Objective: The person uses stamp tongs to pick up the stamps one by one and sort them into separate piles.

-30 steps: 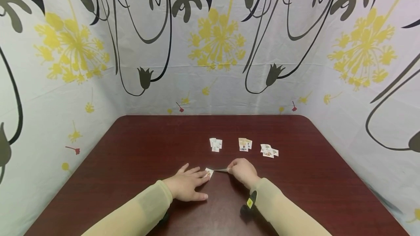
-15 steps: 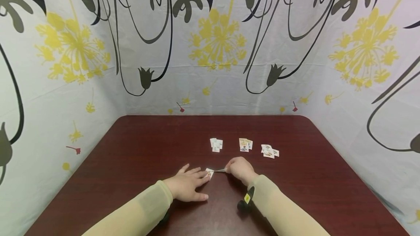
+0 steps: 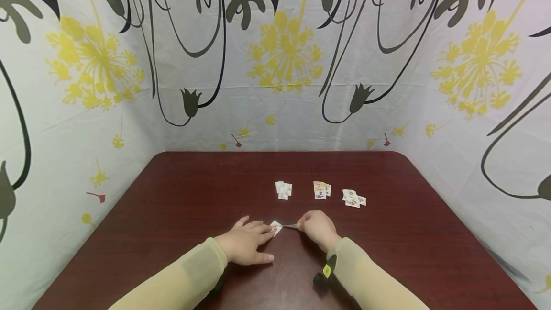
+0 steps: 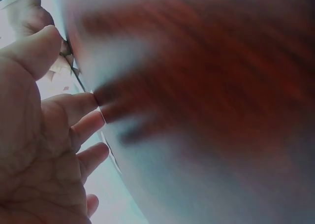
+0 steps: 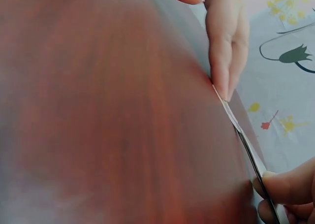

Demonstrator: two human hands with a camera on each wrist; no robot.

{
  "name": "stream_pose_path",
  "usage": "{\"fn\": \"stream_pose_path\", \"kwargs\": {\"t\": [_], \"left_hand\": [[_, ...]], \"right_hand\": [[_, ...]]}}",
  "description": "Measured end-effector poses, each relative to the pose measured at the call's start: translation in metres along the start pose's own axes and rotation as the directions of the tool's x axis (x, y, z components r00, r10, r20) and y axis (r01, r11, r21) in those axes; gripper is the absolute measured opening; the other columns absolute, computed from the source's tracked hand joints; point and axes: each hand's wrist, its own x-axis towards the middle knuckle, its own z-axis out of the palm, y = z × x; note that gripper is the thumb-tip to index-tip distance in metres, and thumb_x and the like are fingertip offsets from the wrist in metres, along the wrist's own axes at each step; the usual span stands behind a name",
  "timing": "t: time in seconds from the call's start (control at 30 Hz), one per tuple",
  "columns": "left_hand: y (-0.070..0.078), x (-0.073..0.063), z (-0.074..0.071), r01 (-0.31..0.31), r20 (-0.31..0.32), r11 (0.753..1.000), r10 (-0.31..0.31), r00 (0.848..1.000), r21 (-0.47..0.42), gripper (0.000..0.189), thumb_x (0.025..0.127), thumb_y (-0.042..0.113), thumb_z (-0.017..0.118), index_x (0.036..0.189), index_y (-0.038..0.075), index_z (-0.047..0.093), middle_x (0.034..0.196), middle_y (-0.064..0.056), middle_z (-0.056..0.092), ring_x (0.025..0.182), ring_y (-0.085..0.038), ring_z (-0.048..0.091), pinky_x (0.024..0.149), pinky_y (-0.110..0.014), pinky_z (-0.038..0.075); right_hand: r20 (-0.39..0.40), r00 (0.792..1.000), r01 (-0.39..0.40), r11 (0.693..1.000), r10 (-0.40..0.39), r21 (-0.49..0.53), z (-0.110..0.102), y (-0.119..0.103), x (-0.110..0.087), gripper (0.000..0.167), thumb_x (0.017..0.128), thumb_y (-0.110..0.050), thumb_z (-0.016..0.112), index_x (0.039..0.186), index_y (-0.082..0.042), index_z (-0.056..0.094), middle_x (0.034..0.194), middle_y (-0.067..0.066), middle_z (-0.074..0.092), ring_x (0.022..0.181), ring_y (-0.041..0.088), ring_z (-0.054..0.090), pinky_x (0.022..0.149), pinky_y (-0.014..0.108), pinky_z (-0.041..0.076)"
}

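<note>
My left hand (image 3: 245, 243) lies flat with spread, straight fingers, its fingertips touching the left part of a small white printed card (image 3: 277, 228) on the dark red table (image 3: 206, 190). From the right, my right hand (image 3: 318, 228) pinches a pair of slim tweezers (image 3: 290, 226) between thumb and fingers. The tweezers' tip meets the card's right side. In the right wrist view the tweezers (image 5: 252, 157) slant up to the card (image 5: 226, 106) under the left fingertips (image 5: 221, 88). Whether the tips grip the card or only touch it, I cannot tell.
Three small groups of overlapping printed cards lie farther back: a pale one (image 3: 283, 190), an orange-and-white one (image 3: 321, 190) and another (image 3: 353, 198) at the right. Patterned white cloth (image 3: 284, 118) rises behind the table and along both sides.
My right hand moved slightly left, then back right, and the tweezers' tip came over the card's edge. The card shifted slightly right; my left hand stayed nearly still.
</note>
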Motion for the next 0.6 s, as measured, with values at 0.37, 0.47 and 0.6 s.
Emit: {"fn": "stream_pose_path", "kwargs": {"t": [0.37,0.47,0.6], "left_hand": [[0.005,-0.004,-0.008,-0.014,0.029,1.000,0.014,0.999,-0.019,0.069,0.093,0.059,0.050,0.149,0.020,0.040,0.152,0.001,0.037,0.142,-0.027,0.028,0.112,-0.057,0.012],[0.002,-0.003,-0.003,-0.018,0.009,1.000,0.018,1.000,-0.006,0.069,0.092,0.061,0.049,0.148,0.020,0.042,0.150,0.001,0.039,0.140,-0.026,0.030,0.112,-0.056,0.014],[0.001,-0.002,0.000,-0.022,-0.013,1.000,0.022,1.000,0.016,0.070,0.091,0.064,0.048,0.147,0.021,0.043,0.147,0.002,0.041,0.138,-0.025,0.032,0.112,-0.056,0.016]], "right_hand": [[-0.050,0.998,0.042,0.998,-0.045,-0.054,0.001,0.005,-0.014,0.012,0.085,-0.017,0.070,0.073,-0.018,0.072,0.079,-0.008,0.066,0.072,0.011,0.056,0.069,0.037,0.047],[-0.062,0.997,0.044,0.997,-0.049,-0.066,0.000,0.005,-0.018,0.012,0.085,-0.018,0.070,0.073,-0.019,0.073,0.079,-0.008,0.066,0.072,0.010,0.057,0.069,0.037,0.047],[-0.075,0.996,0.043,0.995,-0.050,-0.085,0.000,0.006,-0.021,0.011,0.085,-0.018,0.070,0.074,-0.019,0.073,0.081,-0.008,0.066,0.074,0.010,0.058,0.069,0.037,0.047]]}}
